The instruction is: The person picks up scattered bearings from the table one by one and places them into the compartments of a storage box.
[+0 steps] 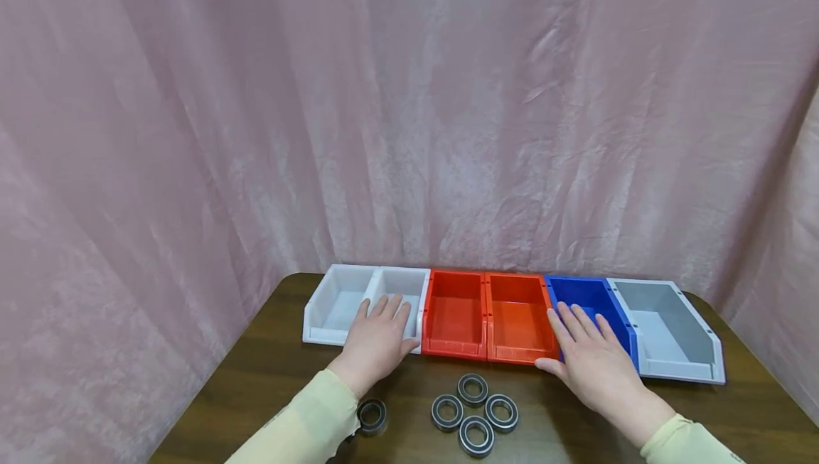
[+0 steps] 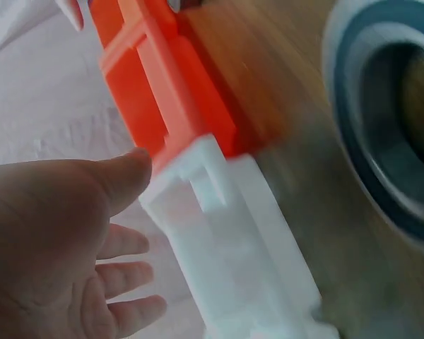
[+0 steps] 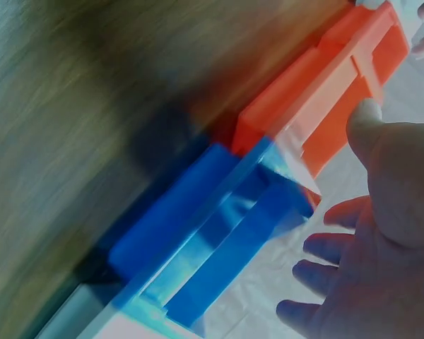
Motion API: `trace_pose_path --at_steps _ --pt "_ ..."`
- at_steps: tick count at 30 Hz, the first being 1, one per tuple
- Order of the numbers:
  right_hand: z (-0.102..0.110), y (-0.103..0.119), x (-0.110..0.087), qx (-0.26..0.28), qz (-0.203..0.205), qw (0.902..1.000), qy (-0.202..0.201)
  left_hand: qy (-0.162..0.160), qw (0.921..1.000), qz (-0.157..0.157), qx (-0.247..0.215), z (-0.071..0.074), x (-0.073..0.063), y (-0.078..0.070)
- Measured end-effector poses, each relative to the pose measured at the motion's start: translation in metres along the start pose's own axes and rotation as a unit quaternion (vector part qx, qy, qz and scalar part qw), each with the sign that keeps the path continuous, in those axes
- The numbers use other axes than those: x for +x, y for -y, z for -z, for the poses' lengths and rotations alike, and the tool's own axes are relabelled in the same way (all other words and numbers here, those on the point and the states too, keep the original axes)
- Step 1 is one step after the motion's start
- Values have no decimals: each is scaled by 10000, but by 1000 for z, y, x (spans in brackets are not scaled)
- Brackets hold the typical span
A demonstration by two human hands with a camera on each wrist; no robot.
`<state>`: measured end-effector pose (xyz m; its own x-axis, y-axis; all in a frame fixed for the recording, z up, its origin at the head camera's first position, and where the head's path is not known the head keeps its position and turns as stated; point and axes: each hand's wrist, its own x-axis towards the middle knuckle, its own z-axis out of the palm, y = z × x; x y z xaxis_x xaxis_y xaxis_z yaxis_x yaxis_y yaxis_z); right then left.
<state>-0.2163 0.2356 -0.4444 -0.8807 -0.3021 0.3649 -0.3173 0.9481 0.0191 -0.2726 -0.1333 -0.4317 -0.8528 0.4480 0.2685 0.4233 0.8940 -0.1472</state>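
Observation:
My left hand hovers palm down with fingers extended, over the front of the white bins. In the left wrist view its thumb overlaps the seam between white and red. On the other side, my right hand spreads its fingers over the front of the blue bin, thumb toward the orange bin. Neither hand holds anything. Several ring-shaped metal bearings lie grouped on the table between the two forearms. A single bearing sits beside the left wrist.
The bins stand in a row along the back of the dark wooden table. Among them are a red bin in the middle and a grey bin at the right end. A pink curtain hangs close behind.

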Motion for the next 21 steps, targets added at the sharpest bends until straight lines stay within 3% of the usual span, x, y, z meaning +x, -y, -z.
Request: trace_pose_path --at_steps 10,17,21 --pt "3 -32 -13 -180 -308 9993 72 248 9995 -195 -6 1 20 -34" --pt "1 -47 -24 -358 -547 9977 -184 287 9992 -272 -86 -2 22 -40" --pt "-1 -51 -27 -407 -692 9967 -77 257 9991 -330 -76 -4 23 -41"
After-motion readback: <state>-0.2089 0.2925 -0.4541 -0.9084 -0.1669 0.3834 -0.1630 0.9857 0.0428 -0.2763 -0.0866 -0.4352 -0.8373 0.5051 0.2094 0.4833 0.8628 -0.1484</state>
